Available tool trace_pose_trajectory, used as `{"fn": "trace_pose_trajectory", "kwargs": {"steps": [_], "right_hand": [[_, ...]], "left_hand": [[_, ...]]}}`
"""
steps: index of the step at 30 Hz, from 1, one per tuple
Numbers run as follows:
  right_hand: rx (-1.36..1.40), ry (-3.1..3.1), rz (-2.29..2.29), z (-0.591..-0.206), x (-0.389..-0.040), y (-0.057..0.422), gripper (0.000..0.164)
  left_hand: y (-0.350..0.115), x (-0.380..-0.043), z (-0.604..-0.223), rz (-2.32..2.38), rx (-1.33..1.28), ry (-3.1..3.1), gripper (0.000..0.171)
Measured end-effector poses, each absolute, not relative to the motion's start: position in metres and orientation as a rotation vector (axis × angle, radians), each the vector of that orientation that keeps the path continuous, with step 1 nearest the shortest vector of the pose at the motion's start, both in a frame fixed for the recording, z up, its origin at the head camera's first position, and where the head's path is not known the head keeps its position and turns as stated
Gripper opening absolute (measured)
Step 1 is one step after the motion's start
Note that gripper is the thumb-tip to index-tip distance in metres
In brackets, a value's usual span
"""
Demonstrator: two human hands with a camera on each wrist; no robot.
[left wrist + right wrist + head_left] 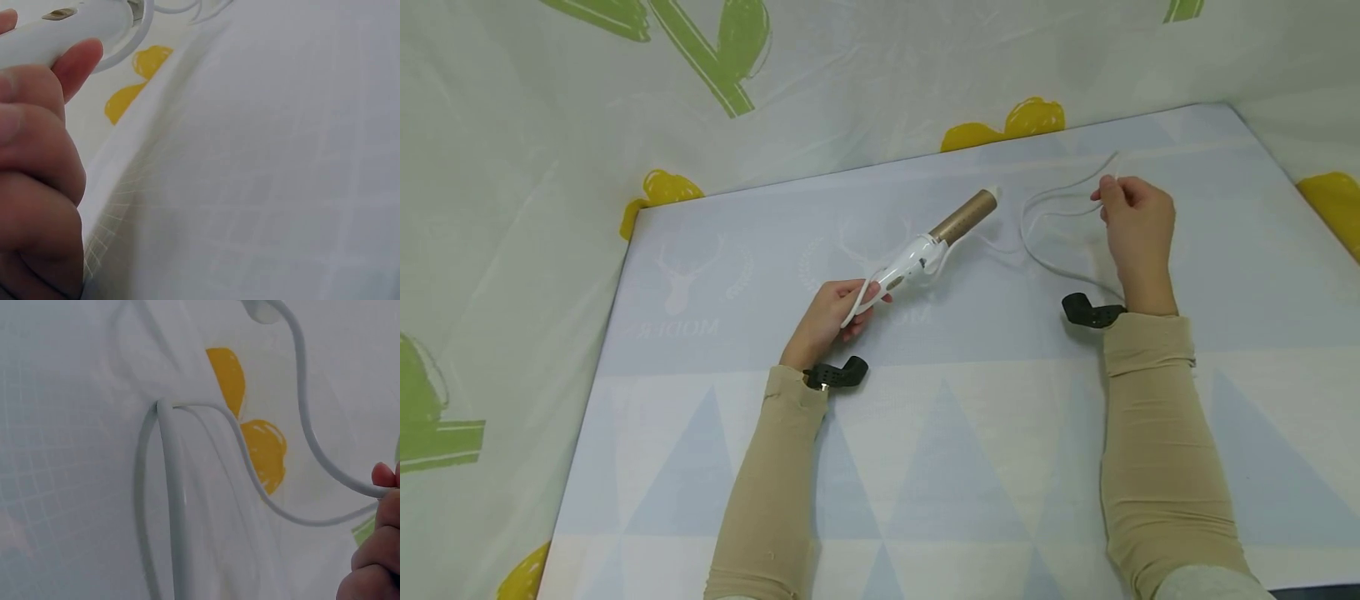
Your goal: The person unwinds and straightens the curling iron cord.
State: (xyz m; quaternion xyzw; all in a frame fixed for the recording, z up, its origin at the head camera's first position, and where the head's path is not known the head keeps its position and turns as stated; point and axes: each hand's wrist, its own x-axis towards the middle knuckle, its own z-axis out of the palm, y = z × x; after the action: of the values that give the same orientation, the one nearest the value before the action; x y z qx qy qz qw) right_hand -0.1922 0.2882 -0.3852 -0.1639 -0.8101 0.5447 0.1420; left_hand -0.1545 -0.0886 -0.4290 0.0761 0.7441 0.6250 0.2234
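Note:
My left hand [829,317] grips the white handle of a curling iron [910,264], its gold barrel [964,217] slanting up to the right toward a white tip. In the left wrist view the handle [94,34] crosses the upper left corner, with curled fingers [44,137] below it. Farther right, my right hand [1141,227] pinches the iron's white cord [1071,274] between thumb and fingers. The cord hangs in loose loops left of that hand and runs back toward the iron. The right wrist view has the cord [304,406] curving into the fingers [372,575].
Beneath both hands lies a table with a pale blue and white patterned cover [955,467]. A whitish sheet with green and yellow prints [850,92] surrounds its back and left edges. Black wrist cameras [842,372] sit on both wrists.

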Motion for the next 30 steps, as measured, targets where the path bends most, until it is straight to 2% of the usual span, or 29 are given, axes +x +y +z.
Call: {"fn": "trace_pose_trajectory", "kwargs": {"steps": [7,16,30], "right_hand": [[-0.4,-2.446,1.518,-0.386,-0.194,0.275,0.024],[-0.333,-2.485,1.538,-0.389,-0.196,0.253,0.029],[-0.433,-2.235,2.119,-0.394,-0.198,0.234,0.033]], "left_hand": [[-0.089,-0.154,-0.427,1.72,0.21,2.049,0.046],[-0.089,-0.154,-0.43,1.716,0.223,2.05,0.044],[-0.09,-0.154,-0.43,1.695,0.269,2.042,0.04]]}}
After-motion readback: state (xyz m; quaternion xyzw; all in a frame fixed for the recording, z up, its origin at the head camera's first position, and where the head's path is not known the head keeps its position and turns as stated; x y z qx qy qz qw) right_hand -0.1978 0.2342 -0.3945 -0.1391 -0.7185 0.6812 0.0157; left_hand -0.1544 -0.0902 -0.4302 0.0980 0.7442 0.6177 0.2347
